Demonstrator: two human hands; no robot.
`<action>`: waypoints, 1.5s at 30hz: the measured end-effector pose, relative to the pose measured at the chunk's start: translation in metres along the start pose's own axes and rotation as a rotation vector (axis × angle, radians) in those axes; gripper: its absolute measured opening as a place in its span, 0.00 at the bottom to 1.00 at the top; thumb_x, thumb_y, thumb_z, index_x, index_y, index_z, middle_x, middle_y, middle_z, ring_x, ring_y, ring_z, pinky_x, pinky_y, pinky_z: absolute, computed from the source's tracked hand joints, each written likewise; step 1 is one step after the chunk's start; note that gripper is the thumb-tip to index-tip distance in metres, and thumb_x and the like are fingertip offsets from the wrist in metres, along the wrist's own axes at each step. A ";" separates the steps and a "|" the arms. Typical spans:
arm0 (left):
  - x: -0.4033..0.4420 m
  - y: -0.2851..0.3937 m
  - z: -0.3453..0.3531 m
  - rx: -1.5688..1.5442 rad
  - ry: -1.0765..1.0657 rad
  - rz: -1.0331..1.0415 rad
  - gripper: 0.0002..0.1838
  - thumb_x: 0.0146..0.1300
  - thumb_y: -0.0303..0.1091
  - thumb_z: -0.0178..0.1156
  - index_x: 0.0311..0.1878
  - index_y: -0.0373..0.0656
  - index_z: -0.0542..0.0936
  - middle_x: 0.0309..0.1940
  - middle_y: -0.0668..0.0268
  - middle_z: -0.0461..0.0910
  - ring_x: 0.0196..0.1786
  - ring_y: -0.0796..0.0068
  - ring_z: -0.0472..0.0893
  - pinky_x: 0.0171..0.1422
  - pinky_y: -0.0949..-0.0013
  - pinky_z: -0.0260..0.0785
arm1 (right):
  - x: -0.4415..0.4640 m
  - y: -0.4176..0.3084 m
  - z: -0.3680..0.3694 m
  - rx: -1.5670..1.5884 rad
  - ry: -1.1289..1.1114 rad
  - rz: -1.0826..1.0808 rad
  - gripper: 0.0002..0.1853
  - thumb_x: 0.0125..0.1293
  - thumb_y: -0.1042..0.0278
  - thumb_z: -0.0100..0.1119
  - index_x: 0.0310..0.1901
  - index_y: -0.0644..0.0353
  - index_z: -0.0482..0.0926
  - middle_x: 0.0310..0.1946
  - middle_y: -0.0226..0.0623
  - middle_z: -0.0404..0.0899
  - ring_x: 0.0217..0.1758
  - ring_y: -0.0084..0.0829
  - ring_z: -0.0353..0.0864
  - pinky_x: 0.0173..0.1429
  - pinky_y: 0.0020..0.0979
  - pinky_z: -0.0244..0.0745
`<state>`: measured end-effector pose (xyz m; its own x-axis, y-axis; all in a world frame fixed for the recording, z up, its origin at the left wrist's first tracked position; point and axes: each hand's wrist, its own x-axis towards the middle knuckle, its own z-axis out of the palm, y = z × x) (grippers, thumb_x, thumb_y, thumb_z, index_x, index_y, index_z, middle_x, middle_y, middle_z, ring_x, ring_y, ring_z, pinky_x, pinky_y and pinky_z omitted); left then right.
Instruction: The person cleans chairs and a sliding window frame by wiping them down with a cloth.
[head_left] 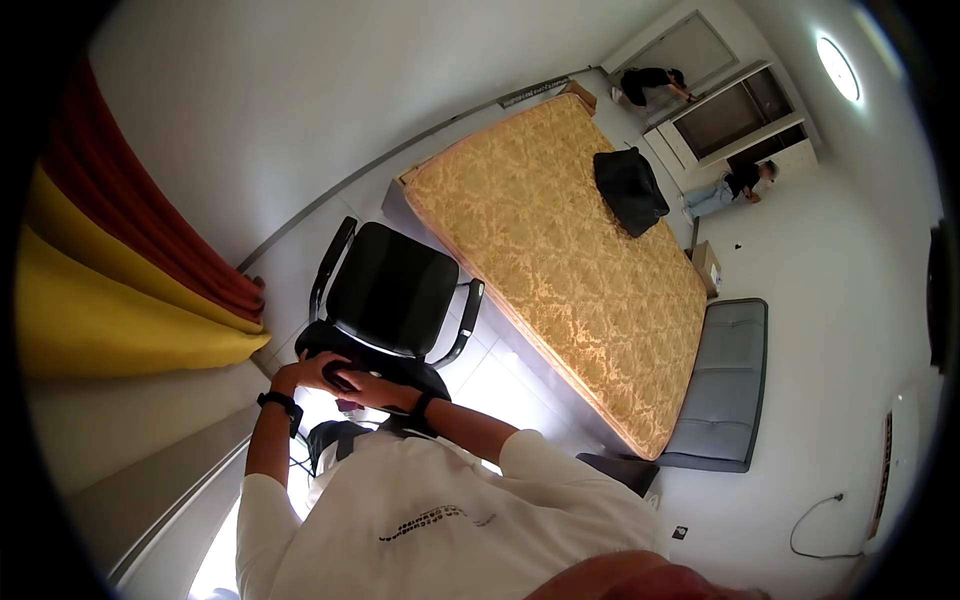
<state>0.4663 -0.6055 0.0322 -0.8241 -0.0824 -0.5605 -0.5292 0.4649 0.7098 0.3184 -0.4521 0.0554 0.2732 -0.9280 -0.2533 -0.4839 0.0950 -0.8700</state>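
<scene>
My left hand, with a black watch on its wrist, meets my right hand in front of my body. Their fingers are curled around a small dark object, whose kind I cannot make out. A black band circles my right wrist. Just beyond both hands stands a black office chair with armrests. Its lower black part lies right behind the hands, and I cannot tell whether they touch it.
A bed with a gold patterned mattress fills the middle, a black bag on it. A grey headboard stands to its right. Red and yellow curtains hang at left. One person bends by a cabinet; another person stands nearby.
</scene>
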 end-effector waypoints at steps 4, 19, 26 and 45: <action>0.009 0.004 0.010 -0.008 0.080 0.012 0.41 0.40 0.62 0.74 0.58 0.56 0.73 0.61 0.65 0.71 0.70 0.61 0.65 0.76 0.36 0.32 | -0.046 0.005 -0.015 0.089 0.087 0.128 0.32 0.68 0.51 0.59 0.66 0.63 0.64 0.41 0.51 0.80 0.46 0.47 0.81 0.51 0.41 0.75; 0.047 -0.080 -0.022 -0.496 0.732 -0.220 0.25 0.45 0.41 0.70 0.46 0.41 0.75 0.41 0.53 0.77 0.46 0.56 0.80 0.52 0.60 0.74 | -0.153 0.055 0.009 -0.481 0.215 0.384 0.46 0.61 0.40 0.63 0.73 0.58 0.57 0.69 0.52 0.61 0.71 0.52 0.64 0.73 0.45 0.61; -0.003 -0.045 -0.029 -0.460 0.408 -0.537 0.47 0.44 0.54 0.72 0.64 0.43 0.63 0.49 0.46 0.77 0.45 0.57 0.83 0.49 0.49 0.77 | -0.137 0.055 0.004 -0.395 0.080 0.429 0.47 0.55 0.57 0.68 0.73 0.61 0.55 0.71 0.55 0.59 0.71 0.53 0.63 0.74 0.44 0.61; 0.077 -0.115 -0.006 -0.427 0.829 -0.564 0.40 0.46 0.48 0.67 0.55 0.24 0.72 0.47 0.39 0.80 0.52 0.43 0.80 0.57 0.56 0.72 | -0.139 0.086 0.014 -0.390 0.138 0.312 0.45 0.52 0.60 0.68 0.71 0.60 0.59 0.71 0.52 0.60 0.71 0.52 0.63 0.72 0.48 0.62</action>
<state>0.4625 -0.6707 -0.0898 -0.2363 -0.8312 -0.5033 -0.7685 -0.1571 0.6203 0.2503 -0.3097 0.0095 -0.0331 -0.9184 -0.3943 -0.8058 0.2579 -0.5331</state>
